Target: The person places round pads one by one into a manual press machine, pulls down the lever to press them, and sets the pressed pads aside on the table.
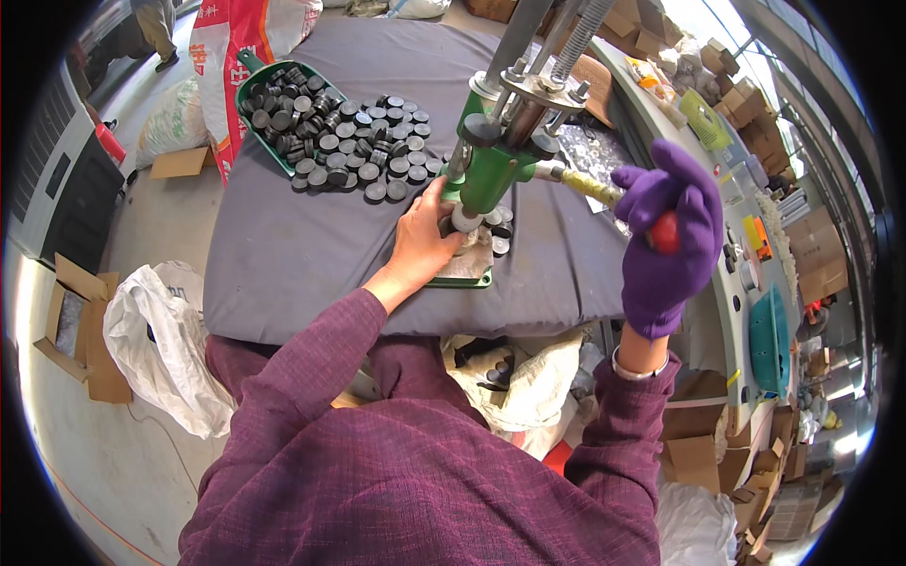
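A green hand press with metal rods and a spring stands on a table covered in grey cloth. At its lower end, my bare left hand pinches a small dark round piece beside the pale round press tip; the fingers partly cover it. My right hand, in a purple knitted glove, curls around the red ball knob of the press lever. The lever sticks out to the right, wrapped in yellowish material. More dark discs lie behind the metal base plate.
Left of the press, many black discs spill from a green scoop. A red-and-white sack stands beyond it. A long side table on the right bears a teal basin. Open cartons and white sacks sit on the floor.
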Available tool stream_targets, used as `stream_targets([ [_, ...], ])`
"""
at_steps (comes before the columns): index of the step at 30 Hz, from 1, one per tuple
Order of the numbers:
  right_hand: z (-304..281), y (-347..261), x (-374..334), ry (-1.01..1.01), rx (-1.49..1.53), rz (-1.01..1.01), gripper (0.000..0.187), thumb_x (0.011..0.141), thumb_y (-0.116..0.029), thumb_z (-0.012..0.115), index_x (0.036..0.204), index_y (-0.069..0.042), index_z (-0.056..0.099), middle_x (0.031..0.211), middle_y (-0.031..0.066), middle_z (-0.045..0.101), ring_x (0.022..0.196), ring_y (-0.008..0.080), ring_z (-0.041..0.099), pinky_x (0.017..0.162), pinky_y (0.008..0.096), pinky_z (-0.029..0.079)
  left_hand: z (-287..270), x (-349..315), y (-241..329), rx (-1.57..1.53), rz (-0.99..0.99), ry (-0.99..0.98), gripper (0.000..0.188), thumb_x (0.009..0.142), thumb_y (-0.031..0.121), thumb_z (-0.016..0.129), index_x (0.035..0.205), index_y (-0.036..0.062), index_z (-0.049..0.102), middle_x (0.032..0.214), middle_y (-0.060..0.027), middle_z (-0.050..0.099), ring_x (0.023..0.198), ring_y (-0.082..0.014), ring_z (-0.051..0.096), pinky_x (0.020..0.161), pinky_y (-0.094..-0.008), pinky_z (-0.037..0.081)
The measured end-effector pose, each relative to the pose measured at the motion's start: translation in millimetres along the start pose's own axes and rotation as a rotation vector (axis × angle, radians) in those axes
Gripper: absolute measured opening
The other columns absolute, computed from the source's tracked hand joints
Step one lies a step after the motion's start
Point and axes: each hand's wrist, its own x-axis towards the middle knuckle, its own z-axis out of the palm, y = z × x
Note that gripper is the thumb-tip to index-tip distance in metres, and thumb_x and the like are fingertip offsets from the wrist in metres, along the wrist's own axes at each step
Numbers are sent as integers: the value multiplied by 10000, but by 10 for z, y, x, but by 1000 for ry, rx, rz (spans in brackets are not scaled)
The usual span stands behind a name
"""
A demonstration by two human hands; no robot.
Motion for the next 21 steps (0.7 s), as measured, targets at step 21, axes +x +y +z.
stream_targets([
  [21,41,-74,-354,23,-97,-49,396,951,-224,396,1171,45,586,637,15,457,612,132,486,820,362,481,-442,492,-514,922,376,104,378,831,163,628,1196,69,600,1368,-193,481,1312,-417,396,1026,-587,350],
])
